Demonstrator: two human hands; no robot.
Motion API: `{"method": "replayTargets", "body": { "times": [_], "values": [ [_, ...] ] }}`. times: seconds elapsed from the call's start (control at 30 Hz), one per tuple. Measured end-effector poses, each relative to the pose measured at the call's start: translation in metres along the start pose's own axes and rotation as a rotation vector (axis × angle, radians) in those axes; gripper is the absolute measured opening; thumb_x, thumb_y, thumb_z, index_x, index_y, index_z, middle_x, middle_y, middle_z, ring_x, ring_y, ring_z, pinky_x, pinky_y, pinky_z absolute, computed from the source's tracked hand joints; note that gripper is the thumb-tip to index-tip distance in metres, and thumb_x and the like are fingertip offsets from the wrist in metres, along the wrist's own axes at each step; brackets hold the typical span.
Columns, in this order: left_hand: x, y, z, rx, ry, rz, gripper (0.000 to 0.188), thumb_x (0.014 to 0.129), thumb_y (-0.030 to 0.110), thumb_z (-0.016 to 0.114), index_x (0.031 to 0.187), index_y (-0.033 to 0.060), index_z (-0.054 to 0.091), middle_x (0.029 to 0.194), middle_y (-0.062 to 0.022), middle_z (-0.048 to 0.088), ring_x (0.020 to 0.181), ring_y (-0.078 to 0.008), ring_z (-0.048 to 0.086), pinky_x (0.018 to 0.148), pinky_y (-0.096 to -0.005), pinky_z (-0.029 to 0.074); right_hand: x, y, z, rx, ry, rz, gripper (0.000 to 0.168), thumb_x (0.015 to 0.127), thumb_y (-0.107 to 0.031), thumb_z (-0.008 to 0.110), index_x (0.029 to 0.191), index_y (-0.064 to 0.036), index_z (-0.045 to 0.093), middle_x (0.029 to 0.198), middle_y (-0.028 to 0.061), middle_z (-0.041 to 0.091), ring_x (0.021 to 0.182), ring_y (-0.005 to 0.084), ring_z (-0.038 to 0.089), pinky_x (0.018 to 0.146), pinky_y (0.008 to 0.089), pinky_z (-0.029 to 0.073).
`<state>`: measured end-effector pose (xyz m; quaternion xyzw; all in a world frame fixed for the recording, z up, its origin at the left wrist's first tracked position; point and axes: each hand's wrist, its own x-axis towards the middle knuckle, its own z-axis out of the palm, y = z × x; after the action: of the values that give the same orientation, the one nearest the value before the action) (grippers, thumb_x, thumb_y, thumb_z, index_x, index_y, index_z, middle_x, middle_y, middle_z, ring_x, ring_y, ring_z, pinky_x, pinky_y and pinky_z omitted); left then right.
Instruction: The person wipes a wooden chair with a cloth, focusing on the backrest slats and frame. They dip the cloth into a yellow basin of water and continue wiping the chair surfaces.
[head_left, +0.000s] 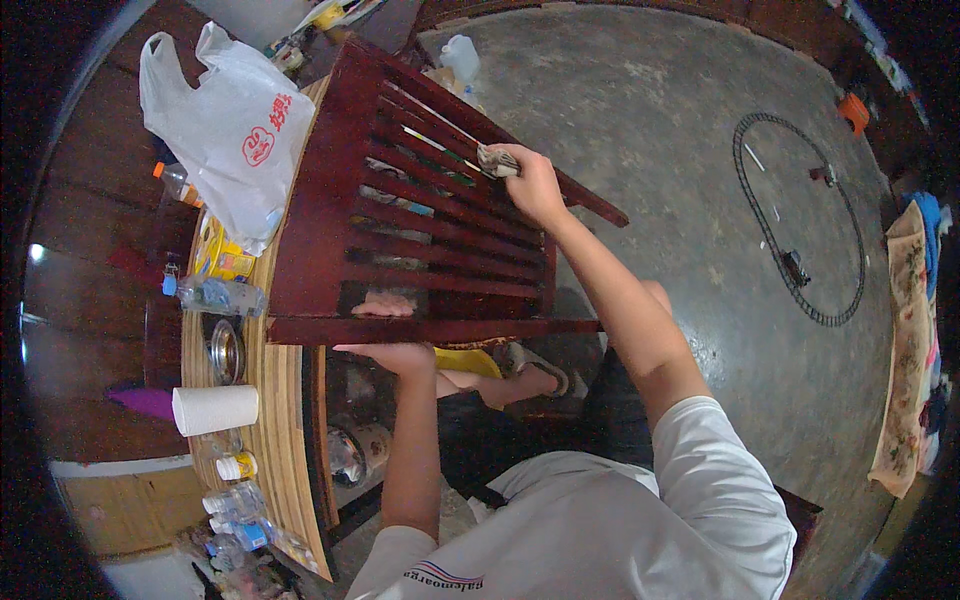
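Observation:
A dark red wooden chair with a slatted back lies across the middle of the view, its solid end beside the table edge. Whether it rests on the table, I cannot tell. My left hand is wrapped around the chair's near rail; its fingertips show through the gap behind. In my right hand is a crumpled, greyish-brown cloth, pressed to the slats near the far rail. The fingers partly hide the cloth.
On the striped wooden table are a white plastic bag, a plastic bottle, a metal bowl, a paper roll and several more bottles. A toy train track lies on the concrete floor, with a floral cloth beyond.

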<state>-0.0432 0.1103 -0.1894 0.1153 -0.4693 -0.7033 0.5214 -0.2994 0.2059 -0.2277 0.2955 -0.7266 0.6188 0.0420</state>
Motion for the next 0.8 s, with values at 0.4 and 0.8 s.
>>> {"method": "replayTargets", "body": {
  "times": [0.4, 0.8],
  "values": [
    [-0.003, -0.003, 0.005, -0.033, 0.001, -0.002, 0.075, 0.093, 0.076, 0.013, 0.076, 0.0098, 0.045, 0.068, -0.0045, 0.043, 0.061, -0.0173, 0.044, 0.057, -0.0297, 0.039, 0.021, -0.038, 0.003, 0.065, -0.031, -0.097, 0.049, 0.074, 0.012, 0.051, 0.116, -0.007, 0.068, 0.107, 0.0154, 0.072, 0.103, 0.0263, 0.069, 0.094, 0.0318, 0.048],
    [-0.005, -0.010, 0.008, -0.093, -0.104, 0.006, 0.078, 0.092, 0.077, 0.012, 0.077, 0.0088, 0.046, 0.070, -0.0053, 0.043, 0.061, -0.0180, 0.046, 0.058, -0.0293, 0.041, -0.001, 0.007, -0.010, 0.051, -0.009, 0.018, 0.046, 0.077, 0.012, 0.050, 0.116, -0.004, 0.068, 0.109, 0.0130, 0.072, 0.105, 0.0194, 0.067, 0.094, 0.0293, 0.047]
  ]
}}
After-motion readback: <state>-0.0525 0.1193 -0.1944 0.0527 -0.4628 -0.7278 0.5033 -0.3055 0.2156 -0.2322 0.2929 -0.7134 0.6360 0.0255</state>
